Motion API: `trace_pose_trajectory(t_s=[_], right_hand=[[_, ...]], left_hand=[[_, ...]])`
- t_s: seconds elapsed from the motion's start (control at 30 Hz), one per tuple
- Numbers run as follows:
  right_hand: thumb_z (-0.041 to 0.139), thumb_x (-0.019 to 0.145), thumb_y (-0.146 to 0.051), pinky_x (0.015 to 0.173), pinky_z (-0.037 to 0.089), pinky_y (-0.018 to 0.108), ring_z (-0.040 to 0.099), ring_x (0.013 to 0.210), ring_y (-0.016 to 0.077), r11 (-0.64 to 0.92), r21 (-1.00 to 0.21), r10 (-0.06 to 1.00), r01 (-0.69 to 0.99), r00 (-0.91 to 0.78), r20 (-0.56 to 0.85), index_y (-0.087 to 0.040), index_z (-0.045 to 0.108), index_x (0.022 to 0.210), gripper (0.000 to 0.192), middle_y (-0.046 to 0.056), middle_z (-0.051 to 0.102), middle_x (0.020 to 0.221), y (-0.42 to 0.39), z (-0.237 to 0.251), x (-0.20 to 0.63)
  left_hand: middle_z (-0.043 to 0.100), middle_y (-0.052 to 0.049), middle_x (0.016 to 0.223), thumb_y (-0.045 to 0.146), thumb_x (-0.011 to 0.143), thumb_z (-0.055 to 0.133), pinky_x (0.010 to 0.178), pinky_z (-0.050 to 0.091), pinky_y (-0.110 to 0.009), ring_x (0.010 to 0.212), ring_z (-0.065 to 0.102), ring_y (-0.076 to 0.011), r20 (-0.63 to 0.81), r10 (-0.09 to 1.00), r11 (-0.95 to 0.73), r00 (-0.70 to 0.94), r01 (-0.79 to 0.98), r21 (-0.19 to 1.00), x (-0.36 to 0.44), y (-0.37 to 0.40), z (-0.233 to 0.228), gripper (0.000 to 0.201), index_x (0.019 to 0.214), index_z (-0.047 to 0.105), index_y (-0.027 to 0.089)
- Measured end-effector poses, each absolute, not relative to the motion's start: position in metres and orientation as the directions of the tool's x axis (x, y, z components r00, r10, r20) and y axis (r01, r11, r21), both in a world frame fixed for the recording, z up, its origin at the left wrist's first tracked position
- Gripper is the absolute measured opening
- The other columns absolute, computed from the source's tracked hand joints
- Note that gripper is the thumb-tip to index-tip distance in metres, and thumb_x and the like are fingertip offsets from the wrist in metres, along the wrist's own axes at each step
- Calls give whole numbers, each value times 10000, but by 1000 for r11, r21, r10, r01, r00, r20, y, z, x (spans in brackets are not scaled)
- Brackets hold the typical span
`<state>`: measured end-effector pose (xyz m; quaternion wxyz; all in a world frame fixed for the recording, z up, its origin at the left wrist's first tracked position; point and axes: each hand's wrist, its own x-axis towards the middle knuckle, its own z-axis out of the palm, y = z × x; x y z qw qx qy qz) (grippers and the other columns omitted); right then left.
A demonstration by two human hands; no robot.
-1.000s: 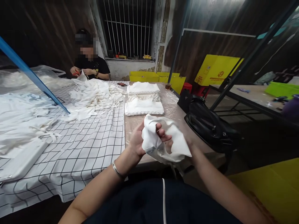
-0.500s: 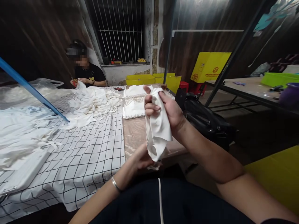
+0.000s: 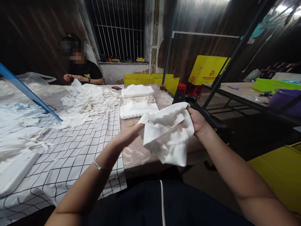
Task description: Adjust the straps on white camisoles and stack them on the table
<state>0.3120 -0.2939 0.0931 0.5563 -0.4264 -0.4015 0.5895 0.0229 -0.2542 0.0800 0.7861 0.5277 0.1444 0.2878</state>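
A white piece of fabric (image 3: 168,135), perhaps a small garment, hangs spread between my two hands above the near edge of the table. My left hand (image 3: 131,131) grips its left upper corner, the fingertips partly hidden by the cloth. At the right upper corner, my right hand (image 3: 197,120) pinches the edge. The lower part of the fabric droops in folds. Just beyond it, neat stacks of folded white cloth (image 3: 138,108) lie on the plastic-covered part of the table (image 3: 134,153).
Loose white cloth pieces (image 3: 90,99) heap up on the checked tablecloth (image 3: 94,147). A blue pole (image 3: 30,92) slants across the left side. Opposite sits a person (image 3: 84,70) handling something. A black bag (image 3: 211,121) is right of the table; yellow boxes (image 3: 138,79) stand behind.
The fabric was bunched upright in my right hand, with my left hand beneath it. Now my hands are apart and the fabric is stretched out sideways between them.
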Motion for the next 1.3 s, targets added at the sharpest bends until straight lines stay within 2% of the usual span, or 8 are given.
trace_pose_trajectory(t_s=[0.33,0.43,0.57,0.7,0.8,0.97,1.07,1.3], right_hand=[[595,685,-473,691,437,337,590,734,215,261,-964,965,-46,50,259,-238,483,704,261,3,590,645,-283,126,342],[632,657,-449,618,351,283,491,627,146,295,-913,954,282,-144,263,-221,463,687,286,-14,536,655,-296,148,349],[603,681,-235,741,339,321,521,724,184,311,-309,947,899,-320,23,-190,607,738,73,27,593,713,-315,152,339],[506,680,-30,855,296,399,556,935,270,348,183,935,920,-326,-139,-193,691,905,334,101,686,861,-325,103,319],[532,683,-39,876,328,396,581,1015,285,294,85,926,952,-261,-273,-198,678,1098,468,129,705,1025,-330,57,316],[529,834,-453,692,417,279,624,807,211,51,-504,964,862,-175,-202,-169,688,897,331,76,714,895,-309,30,306],[461,828,-667,598,373,273,596,706,203,-67,-509,996,858,85,12,-171,609,695,534,66,661,720,-274,29,275],[804,613,-396,574,394,279,591,591,204,-254,-548,955,797,115,-275,-179,532,506,364,57,555,474,-210,7,211]], left_hand=[[547,27,561,382,695,757,470,366,-192,474,477,-72,212,517,-268,830,-78,960,-16,-196,149,272,675,618,150],[518,22,498,456,803,660,546,405,-238,462,433,-82,63,377,-665,924,222,713,-27,-195,160,369,576,622,167],[616,-18,605,324,846,635,880,405,-378,692,564,-147,56,426,-905,903,426,10,-36,-205,142,319,568,667,171],[705,-94,884,220,848,647,969,314,-456,1049,572,-253,34,457,-866,889,453,-213,-33,-221,90,231,633,709,166],[704,-107,996,189,865,627,916,333,-430,1094,554,-263,-19,478,-867,878,468,-173,-25,-237,45,171,737,741,194],[685,-124,923,156,873,579,814,362,-382,915,586,-241,-82,491,-865,867,474,-166,-7,-257,5,136,860,712,133],[677,-133,900,155,884,550,802,368,-399,866,596,-248,-104,496,-862,862,475,-177,-1,-261,5,173,816,705,117],[687,-146,894,149,879,527,833,362,-444,851,609,-270,-115,492,-869,863,479,-123,0,-263,11,225,747,708,131]])
